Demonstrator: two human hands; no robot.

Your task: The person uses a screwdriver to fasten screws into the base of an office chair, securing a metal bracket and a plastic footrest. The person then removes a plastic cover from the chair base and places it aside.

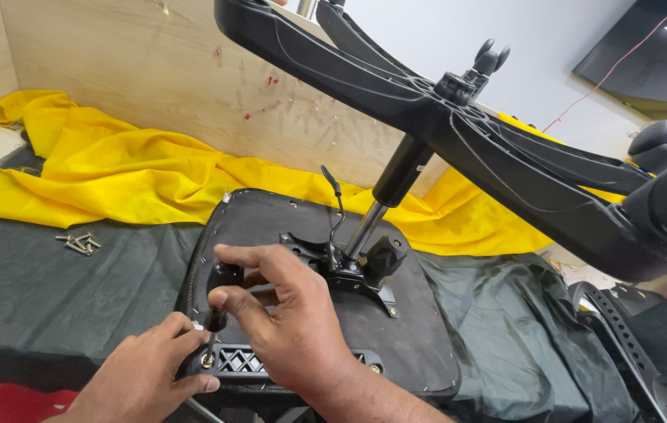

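An upturned black chair seat (419,337) lies on the table, with its gas column (384,200) and star base (466,117) sticking up. My right hand (286,321) grips a black screwdriver handle (220,294) held upright over a screw (207,360) in the black armrest bracket (247,362) at the seat's near edge. My left hand (149,372) pinches the screwdriver's lower end by the screw and rests on the bracket.
Several loose screws (79,244) lie on the dark cloth (43,290) at the left. Crumpled yellow fabric (114,168) runs along a wooden board (137,70) behind. A black chair backrest (647,352) lies at the right. Castor wheels (662,145) hang at the upper right.
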